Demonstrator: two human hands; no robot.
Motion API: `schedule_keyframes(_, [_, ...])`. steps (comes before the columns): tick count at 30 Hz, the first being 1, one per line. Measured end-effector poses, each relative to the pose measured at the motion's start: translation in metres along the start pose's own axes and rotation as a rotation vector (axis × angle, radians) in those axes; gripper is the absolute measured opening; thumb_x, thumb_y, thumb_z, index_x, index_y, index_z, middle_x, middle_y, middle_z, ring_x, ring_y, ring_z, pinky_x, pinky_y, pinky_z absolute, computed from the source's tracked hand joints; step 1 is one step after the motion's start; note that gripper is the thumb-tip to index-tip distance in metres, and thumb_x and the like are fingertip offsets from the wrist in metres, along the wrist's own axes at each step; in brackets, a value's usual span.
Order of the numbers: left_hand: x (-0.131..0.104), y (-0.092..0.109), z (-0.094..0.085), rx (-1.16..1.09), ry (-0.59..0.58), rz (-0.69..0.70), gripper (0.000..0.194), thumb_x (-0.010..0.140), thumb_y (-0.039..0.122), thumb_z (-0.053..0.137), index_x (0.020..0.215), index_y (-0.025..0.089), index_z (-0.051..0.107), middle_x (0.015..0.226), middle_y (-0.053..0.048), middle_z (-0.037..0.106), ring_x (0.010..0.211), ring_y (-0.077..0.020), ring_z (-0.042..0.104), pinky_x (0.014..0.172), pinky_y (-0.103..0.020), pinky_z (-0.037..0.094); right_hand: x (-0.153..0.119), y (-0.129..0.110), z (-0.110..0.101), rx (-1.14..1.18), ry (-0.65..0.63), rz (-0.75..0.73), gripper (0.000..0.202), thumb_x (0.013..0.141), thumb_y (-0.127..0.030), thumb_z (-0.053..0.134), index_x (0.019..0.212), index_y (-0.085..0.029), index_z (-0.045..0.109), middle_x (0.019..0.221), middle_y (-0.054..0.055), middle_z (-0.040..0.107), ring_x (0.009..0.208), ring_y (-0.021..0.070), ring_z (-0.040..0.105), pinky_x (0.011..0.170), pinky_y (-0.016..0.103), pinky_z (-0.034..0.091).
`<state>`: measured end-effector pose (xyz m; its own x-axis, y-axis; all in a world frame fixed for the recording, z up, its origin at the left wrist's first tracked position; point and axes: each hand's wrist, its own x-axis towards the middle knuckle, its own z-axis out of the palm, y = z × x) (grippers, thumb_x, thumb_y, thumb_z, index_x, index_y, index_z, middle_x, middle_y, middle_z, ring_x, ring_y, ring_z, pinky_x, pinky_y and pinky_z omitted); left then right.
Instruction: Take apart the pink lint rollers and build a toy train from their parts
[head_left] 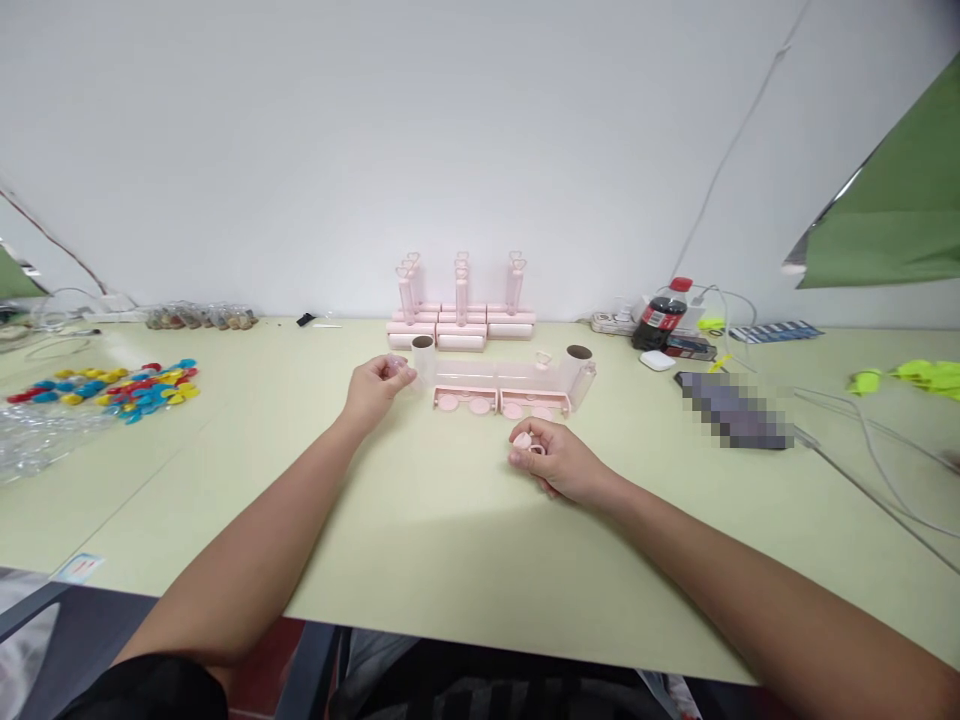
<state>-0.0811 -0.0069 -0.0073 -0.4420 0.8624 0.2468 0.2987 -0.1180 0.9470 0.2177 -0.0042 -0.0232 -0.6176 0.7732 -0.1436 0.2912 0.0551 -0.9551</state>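
Note:
My left hand [375, 392] is closed, pinching a small clear pinkish plastic piece [395, 364] whose full shape I cannot make out. Just right of it stands a white paper roll [423, 360] with an open brown core. My right hand [562, 462] is closed round a pale pink cap with a loop handle [523, 441], held low over the table. Behind the hands, two open pink trays [465, 391] lie side by side, with round pink discs at their front. Above these trays lies a long translucent film roll [495, 375], and a second upright roll [578, 362] stands at its right.
Pink dispensers [461, 332] with upright heart-topped tubes stand against the wall. A cola bottle [664, 315], white case [658, 360] and pixelated dark object [731, 410] are on the right, with cables [862, 420]. Colourful plastic pieces [150, 390] and clear bags [52, 440] lie left.

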Motion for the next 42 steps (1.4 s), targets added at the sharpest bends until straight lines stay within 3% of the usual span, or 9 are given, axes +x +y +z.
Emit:
schedule_keyframes(6, [0.008, -0.012, 0.012, 0.209, -0.016, 0.050, 0.025, 0.066, 0.039, 0.070, 0.072, 0.016, 0.060, 0.061, 0.005, 0.044, 0.057, -0.0091, 0.040, 0.057, -0.024, 0.033, -0.003, -0.003, 0.002, -0.063, -0.012, 0.041, 0.037, 0.084, -0.048, 0.058, 0.108, -0.020, 0.056, 0.057, -0.009, 0.044, 0.039, 0.0074, 0.040, 0.037, 0.020, 0.033])
schedule_keyframes(10, [0.008, -0.013, 0.014, 0.303, -0.022, 0.059, 0.023, 0.067, 0.037, 0.067, 0.067, 0.017, 0.056, 0.059, 0.005, 0.044, 0.056, -0.0103, 0.040, 0.057, -0.025, 0.032, -0.006, -0.007, 0.005, -0.074, -0.067, 0.067, 0.051, 0.090, -0.048, 0.049, 0.131, -0.018, 0.051, 0.067, -0.004, 0.048, 0.045, 0.0087, 0.045, 0.043, 0.023, 0.038])
schedule_keyframes(13, [0.006, -0.012, 0.014, 0.390, -0.027, 0.076, 0.023, 0.069, 0.036, 0.066, 0.063, 0.018, 0.052, 0.061, 0.004, 0.047, 0.059, -0.0116, 0.043, 0.058, -0.025, 0.032, -0.006, -0.013, 0.006, -0.214, -0.043, -0.022, 0.049, 0.093, -0.045, 0.045, 0.135, -0.019, 0.049, 0.068, -0.004, 0.048, 0.053, 0.0115, 0.048, 0.052, 0.026, 0.040])
schedule_keyframes(17, [0.006, -0.013, 0.015, 0.485, -0.041, 0.080, 0.020, 0.071, 0.036, 0.066, 0.067, 0.018, 0.058, 0.066, 0.001, 0.056, 0.062, -0.0138, 0.049, 0.060, -0.026, 0.034, 0.007, -0.033, 0.004, -0.477, 0.120, -0.249, 0.035, 0.090, -0.041, 0.049, 0.119, -0.021, 0.051, 0.067, -0.005, 0.049, 0.062, 0.0142, 0.048, 0.059, 0.026, 0.036])
schedule_keyframes(22, [0.008, -0.021, 0.014, 0.553, -0.077, 0.050, 0.022, 0.073, 0.038, 0.066, 0.085, 0.019, 0.068, 0.076, -0.002, 0.066, 0.066, -0.0162, 0.057, 0.061, -0.027, 0.038, 0.052, -0.070, -0.002, -0.559, 0.227, -0.343, 0.012, 0.083, -0.030, 0.055, 0.079, -0.019, 0.057, 0.069, -0.002, 0.057, 0.063, 0.0129, 0.050, 0.059, 0.025, 0.034])
schedule_keyframes(26, [0.009, -0.027, 0.015, 0.598, -0.115, 0.039, 0.021, 0.074, 0.036, 0.066, 0.085, 0.019, 0.070, 0.081, -0.004, 0.070, 0.069, -0.0180, 0.060, 0.063, -0.027, 0.040, 0.097, -0.083, -0.006, -0.656, 0.296, -0.305, 0.015, 0.083, -0.028, 0.054, 0.074, -0.017, 0.059, 0.069, -0.001, 0.059, 0.063, 0.0126, 0.049, 0.059, 0.024, 0.033])
schedule_keyframes(32, [0.008, -0.029, 0.016, 0.642, -0.156, 0.037, 0.018, 0.074, 0.033, 0.066, 0.087, 0.021, 0.068, 0.087, -0.003, 0.072, 0.074, -0.0197, 0.063, 0.064, -0.028, 0.041, 0.146, -0.076, 0.002, -0.718, 0.273, -0.279, 0.011, 0.080, -0.023, 0.058, 0.072, -0.016, 0.062, 0.069, 0.001, 0.061, 0.064, 0.0134, 0.050, 0.059, 0.024, 0.032])
schedule_keyframes(39, [0.004, -0.026, 0.017, 0.622, -0.171, 0.065, 0.021, 0.075, 0.027, 0.066, 0.093, 0.023, 0.057, 0.085, 0.000, 0.071, 0.076, -0.0180, 0.063, 0.064, -0.027, 0.040, 0.166, -0.072, 0.010, -0.789, 0.261, -0.282, 0.010, 0.079, -0.021, 0.058, 0.074, -0.016, 0.065, 0.072, 0.004, 0.065, 0.069, 0.0156, 0.053, 0.061, 0.025, 0.032])
schedule_keyframes(42, [0.003, -0.026, 0.018, 0.612, -0.174, 0.086, 0.017, 0.075, 0.026, 0.065, 0.085, 0.023, 0.053, 0.084, 0.000, 0.070, 0.074, -0.0174, 0.062, 0.065, -0.027, 0.040, 0.164, -0.074, 0.009, -0.794, 0.275, -0.275, 0.016, 0.077, -0.020, 0.060, 0.090, -0.015, 0.067, 0.084, 0.006, 0.068, 0.076, 0.0174, 0.056, 0.063, 0.025, 0.034])
